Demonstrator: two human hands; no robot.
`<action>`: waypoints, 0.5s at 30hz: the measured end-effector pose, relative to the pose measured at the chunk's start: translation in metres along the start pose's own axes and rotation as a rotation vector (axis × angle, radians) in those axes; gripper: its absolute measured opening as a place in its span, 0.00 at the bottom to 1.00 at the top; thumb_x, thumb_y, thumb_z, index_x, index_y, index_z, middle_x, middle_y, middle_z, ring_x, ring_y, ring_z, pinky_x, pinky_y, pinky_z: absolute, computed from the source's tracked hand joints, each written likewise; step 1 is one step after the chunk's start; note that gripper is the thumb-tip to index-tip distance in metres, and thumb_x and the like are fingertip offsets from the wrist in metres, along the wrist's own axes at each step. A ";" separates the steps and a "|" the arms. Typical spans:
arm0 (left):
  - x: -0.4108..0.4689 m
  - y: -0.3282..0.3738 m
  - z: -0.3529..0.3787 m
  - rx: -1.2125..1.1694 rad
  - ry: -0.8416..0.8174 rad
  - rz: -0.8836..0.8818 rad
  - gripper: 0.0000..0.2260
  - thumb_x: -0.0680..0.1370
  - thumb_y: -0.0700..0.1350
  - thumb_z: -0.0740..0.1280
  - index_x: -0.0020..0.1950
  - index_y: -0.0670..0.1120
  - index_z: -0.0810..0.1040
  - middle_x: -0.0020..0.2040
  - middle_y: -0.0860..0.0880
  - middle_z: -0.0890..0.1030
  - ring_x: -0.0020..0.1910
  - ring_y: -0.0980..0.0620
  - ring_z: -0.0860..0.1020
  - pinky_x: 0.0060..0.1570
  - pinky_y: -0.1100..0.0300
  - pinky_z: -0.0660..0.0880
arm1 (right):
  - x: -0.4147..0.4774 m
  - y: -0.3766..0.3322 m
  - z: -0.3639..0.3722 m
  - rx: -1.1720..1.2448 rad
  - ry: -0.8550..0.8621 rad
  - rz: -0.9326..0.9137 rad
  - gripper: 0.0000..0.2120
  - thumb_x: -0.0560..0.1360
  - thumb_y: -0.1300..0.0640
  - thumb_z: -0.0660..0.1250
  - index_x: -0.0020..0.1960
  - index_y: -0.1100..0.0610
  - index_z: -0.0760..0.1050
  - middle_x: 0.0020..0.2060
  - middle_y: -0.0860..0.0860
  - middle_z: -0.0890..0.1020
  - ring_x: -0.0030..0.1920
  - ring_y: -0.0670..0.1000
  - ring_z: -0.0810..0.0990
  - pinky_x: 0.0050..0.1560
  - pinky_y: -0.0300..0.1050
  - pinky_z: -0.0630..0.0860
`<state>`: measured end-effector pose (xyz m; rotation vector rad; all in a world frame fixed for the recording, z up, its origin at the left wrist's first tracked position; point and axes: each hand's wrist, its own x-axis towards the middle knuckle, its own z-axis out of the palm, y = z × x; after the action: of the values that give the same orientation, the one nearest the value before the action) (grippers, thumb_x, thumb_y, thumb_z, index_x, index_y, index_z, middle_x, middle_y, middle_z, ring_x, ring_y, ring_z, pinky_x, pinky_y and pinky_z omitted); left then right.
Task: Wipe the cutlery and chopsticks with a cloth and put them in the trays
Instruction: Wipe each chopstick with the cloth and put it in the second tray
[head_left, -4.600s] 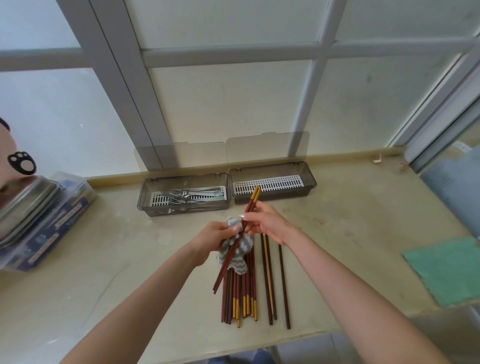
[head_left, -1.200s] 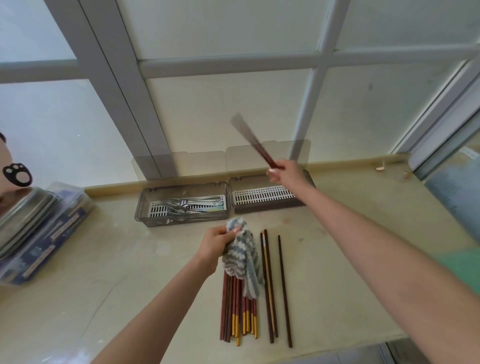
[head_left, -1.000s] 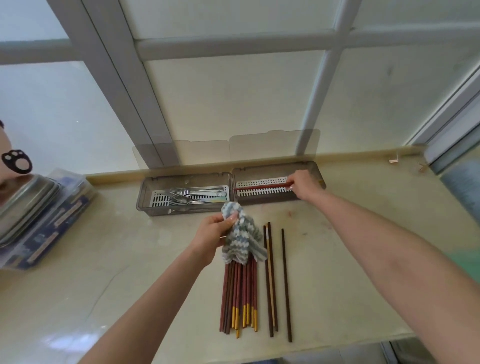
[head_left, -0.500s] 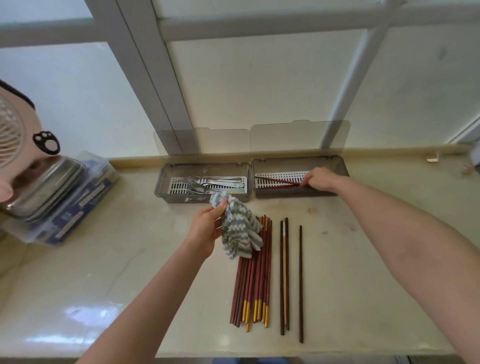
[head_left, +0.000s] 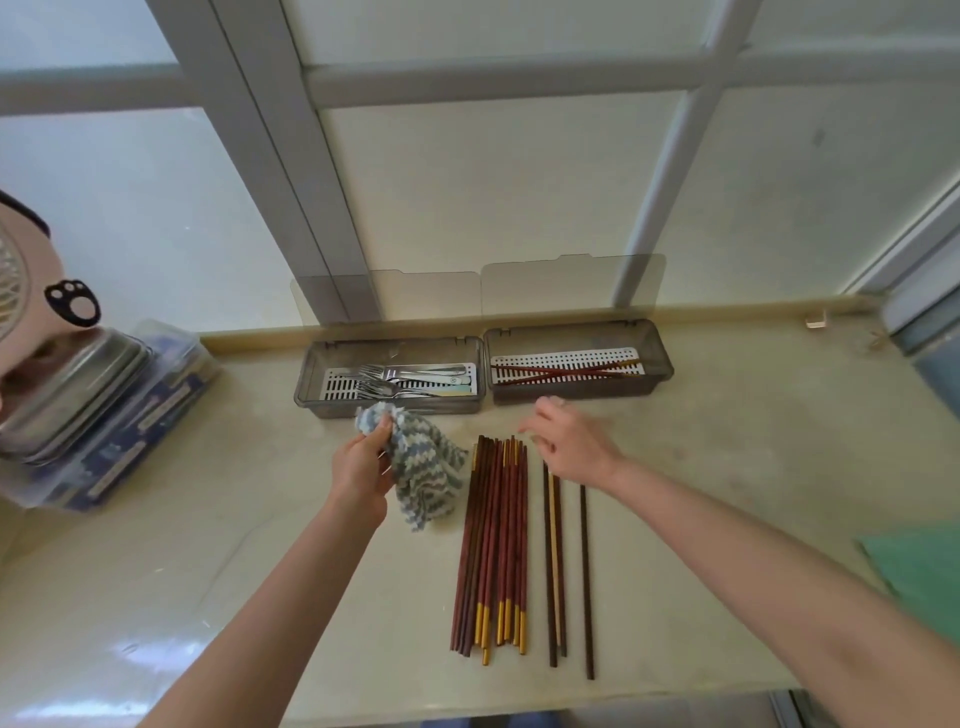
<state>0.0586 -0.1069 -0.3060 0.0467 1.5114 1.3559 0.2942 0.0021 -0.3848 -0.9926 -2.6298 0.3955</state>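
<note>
By the far edge of the table (head_left: 208, 545), the right tray (head_left: 660, 358) now holds two crossed red-brown chopsticks (head_left: 566, 370), and the left tray (head_left: 306, 374) holds forks (head_left: 400, 379). The gold-tipped chopstick bundle (head_left: 493, 540) lies toward the front edge. The left hand (head_left: 361, 470) grips the striped cloth (head_left: 426, 473). The right hand (head_left: 571, 441) has left the tray and hovers, fingers spread and empty, over the bundle's far ends.

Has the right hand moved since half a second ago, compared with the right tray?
Yes. The right hand let go of the wiped chopsticks in the right tray and came toward the person; it is now open above the loose chopsticks.
</note>
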 end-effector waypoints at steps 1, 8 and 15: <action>-0.001 -0.001 0.000 0.003 0.004 -0.005 0.10 0.78 0.42 0.65 0.56 0.38 0.74 0.45 0.44 0.79 0.43 0.49 0.78 0.39 0.57 0.76 | -0.013 -0.010 0.011 -0.025 -0.069 -0.128 0.15 0.71 0.66 0.66 0.55 0.55 0.78 0.49 0.52 0.78 0.48 0.49 0.76 0.50 0.47 0.79; -0.004 0.003 0.003 0.019 -0.020 0.007 0.09 0.77 0.42 0.65 0.55 0.39 0.73 0.44 0.45 0.79 0.42 0.50 0.78 0.37 0.58 0.75 | -0.071 -0.032 0.041 -0.145 -0.231 -0.247 0.20 0.67 0.64 0.70 0.59 0.53 0.76 0.60 0.54 0.76 0.59 0.53 0.76 0.59 0.49 0.75; -0.005 0.000 0.006 0.015 -0.069 -0.021 0.11 0.77 0.43 0.66 0.56 0.39 0.73 0.46 0.44 0.79 0.44 0.48 0.78 0.40 0.57 0.76 | -0.074 -0.037 0.032 -0.183 -0.211 -0.222 0.18 0.65 0.66 0.73 0.53 0.54 0.77 0.54 0.53 0.78 0.53 0.52 0.78 0.53 0.48 0.78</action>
<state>0.0651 -0.1059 -0.3019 0.0858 1.4608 1.3134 0.3135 -0.0791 -0.4144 -0.7326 -2.9722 0.2199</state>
